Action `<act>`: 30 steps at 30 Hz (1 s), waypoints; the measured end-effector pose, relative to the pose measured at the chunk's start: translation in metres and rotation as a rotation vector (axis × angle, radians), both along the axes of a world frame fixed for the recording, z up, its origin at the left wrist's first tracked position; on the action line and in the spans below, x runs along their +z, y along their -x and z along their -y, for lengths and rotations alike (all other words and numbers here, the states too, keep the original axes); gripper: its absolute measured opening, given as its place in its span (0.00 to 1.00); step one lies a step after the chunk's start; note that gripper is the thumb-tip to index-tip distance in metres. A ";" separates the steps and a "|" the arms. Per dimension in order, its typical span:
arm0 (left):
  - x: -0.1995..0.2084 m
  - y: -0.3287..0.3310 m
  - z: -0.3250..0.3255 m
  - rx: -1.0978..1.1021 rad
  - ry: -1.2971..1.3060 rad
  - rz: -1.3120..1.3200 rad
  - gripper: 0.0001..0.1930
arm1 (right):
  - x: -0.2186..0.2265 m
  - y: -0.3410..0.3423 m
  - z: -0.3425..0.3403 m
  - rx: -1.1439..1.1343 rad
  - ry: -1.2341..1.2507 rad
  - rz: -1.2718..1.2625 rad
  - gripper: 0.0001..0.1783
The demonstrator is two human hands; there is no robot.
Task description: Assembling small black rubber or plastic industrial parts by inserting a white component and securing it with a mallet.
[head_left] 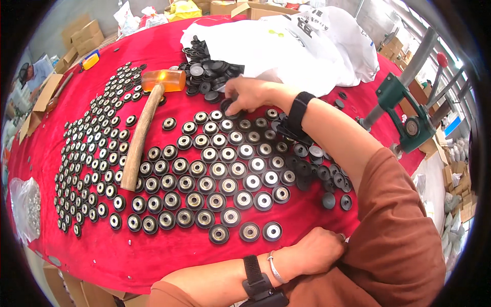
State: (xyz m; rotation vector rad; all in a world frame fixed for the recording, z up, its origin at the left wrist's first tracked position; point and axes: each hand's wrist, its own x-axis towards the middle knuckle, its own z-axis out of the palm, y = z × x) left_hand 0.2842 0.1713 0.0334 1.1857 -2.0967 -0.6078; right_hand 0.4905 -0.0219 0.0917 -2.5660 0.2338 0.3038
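My right hand [249, 94] reaches across the red-covered table with thumb and fingers pinched on a black round cap [228, 108]. It is at the edge of a heap of loose black caps [217, 77], just above rows of black caps with metal bearings [219, 170] in their centres. Close to my body, my left hand [319, 250] rests curled near the table's front edge. Its fingertips are hidden, so whatever it may hold does not show. A mallet [140, 133] with an orange head and wooden handle lies across the rows, left of my right hand.
A large white sack [261, 48] lies behind the heap. More loose black caps [307, 169] sit under my right forearm. A green metal press [404, 112] with a lever stands at the right. At the left edge is a clear plastic bag [25, 210] of small parts.
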 end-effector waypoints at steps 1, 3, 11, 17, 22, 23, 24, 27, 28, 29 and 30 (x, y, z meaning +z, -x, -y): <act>0.000 -0.001 0.000 -0.007 0.006 -0.017 0.10 | -0.006 -0.001 0.003 0.021 -0.021 0.030 0.28; -0.001 -0.002 -0.001 0.002 0.008 -0.028 0.10 | -0.008 -0.002 -0.002 0.066 -0.009 -0.005 0.25; 0.003 0.002 0.000 -0.004 -0.045 0.032 0.09 | -0.006 0.012 -0.013 -0.036 -0.079 0.026 0.24; -0.001 0.003 -0.001 -0.003 0.022 -0.003 0.10 | 0.018 0.022 -0.034 -0.268 -0.453 0.060 0.18; -0.003 0.004 0.001 -0.003 -0.001 -0.014 0.11 | 0.027 0.036 -0.071 -0.235 -0.869 -0.044 0.12; -0.003 0.004 0.001 -0.007 -0.004 -0.022 0.11 | 0.030 0.041 -0.076 -0.228 -0.912 -0.054 0.12; -0.003 0.004 0.002 -0.014 -0.008 -0.031 0.11 | 0.029 0.045 -0.078 -0.237 -1.010 -0.054 0.11; 0.001 0.001 -0.001 0.013 0.024 -0.029 0.09 | 0.037 0.066 -0.085 -0.294 -1.231 -0.010 0.09; 0.001 0.000 -0.003 0.000 0.022 -0.027 0.09 | 0.039 0.074 -0.085 -0.304 -1.235 0.000 0.09; 0.001 -0.002 -0.003 0.012 0.026 -0.026 0.08 | 0.040 0.083 -0.084 -0.297 -1.227 0.022 0.10; 0.001 -0.002 -0.005 0.034 0.030 -0.021 0.08 | 0.043 0.093 -0.084 -0.281 -1.222 0.041 0.10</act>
